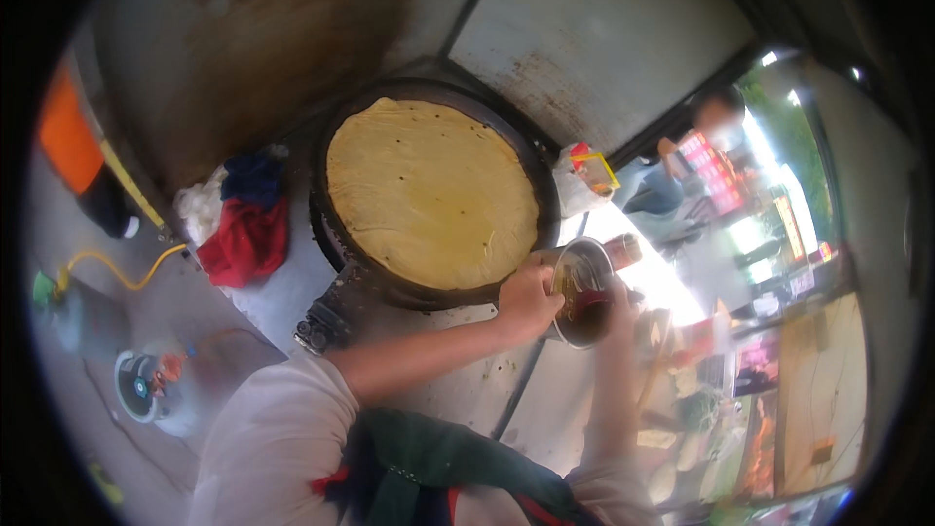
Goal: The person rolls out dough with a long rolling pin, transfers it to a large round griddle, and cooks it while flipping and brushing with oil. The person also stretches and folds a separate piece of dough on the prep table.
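A round metal bowl point(559, 319) with dark contents is tilted between my two hands, just off the near right edge of a large black griddle pan point(317, 197). At the bowl's left rim, my left hand point(529, 302) is closed, fingers curled against the metal. My right hand point(619, 306) grips the opposite side, somewhat blurred. Spread over the pan lies a big pale yellow flatbread point(429, 190), with an oily sheen near its middle and a few small dark spots. A brownish block-like object point(623, 251) shows just beyond the bowl.
Red cloth point(248, 242) and dark blue cloth point(253, 178) lie left of the pan. Black burner knobs point(317, 326) sit at the near edge. Gas cylinders point(88, 317) with a yellow hose point(131, 280) stand on the left. Another person point(716, 156) is beyond the counter, far right.
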A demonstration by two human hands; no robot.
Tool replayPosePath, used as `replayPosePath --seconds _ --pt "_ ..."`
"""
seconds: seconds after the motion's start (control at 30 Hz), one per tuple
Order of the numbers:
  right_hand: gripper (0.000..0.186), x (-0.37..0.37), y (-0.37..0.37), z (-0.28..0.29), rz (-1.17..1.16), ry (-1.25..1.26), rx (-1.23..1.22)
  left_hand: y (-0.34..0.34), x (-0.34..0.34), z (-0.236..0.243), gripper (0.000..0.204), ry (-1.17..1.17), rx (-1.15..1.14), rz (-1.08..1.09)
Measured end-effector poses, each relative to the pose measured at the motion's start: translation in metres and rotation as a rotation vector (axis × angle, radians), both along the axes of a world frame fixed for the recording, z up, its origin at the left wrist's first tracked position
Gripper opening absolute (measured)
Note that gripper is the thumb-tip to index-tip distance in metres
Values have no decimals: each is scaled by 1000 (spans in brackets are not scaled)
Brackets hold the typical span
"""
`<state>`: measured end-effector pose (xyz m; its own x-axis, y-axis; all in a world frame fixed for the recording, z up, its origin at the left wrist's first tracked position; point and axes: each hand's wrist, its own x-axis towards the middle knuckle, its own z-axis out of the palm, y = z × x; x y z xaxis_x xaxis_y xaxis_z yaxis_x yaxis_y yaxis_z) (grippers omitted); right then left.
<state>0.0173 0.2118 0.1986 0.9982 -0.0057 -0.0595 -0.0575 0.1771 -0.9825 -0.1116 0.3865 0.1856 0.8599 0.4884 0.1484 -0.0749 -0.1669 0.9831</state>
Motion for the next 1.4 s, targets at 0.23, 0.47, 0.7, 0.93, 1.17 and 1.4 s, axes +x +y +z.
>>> replayPosePath --seconds 0.23,0.47,0.7,0.93,1.17,1.4 --pt "27 0 -131 -112 -95 -58 -28 -70 1 -52 12 181 -12 -291" --pt "26 -18 -224 -197 -169 -37 -69 -147 5 -101 12 444 -314 -401" --pt "46 -28 -232 -173 44 -32 -122 -186 28 -154 6 488 -673 -318" --pt "35 -8 -216 -151 -131 -561 -738 -203 39 -148 22 429 -798 -360" --pt "25 -29 -179 -125 14 -561 -961 -215 59 -155 18 334 -849 -346" --pt "16 -23 -190 -107 -33 -462 -885 -168 -1 -161 14 317 -436 -663"
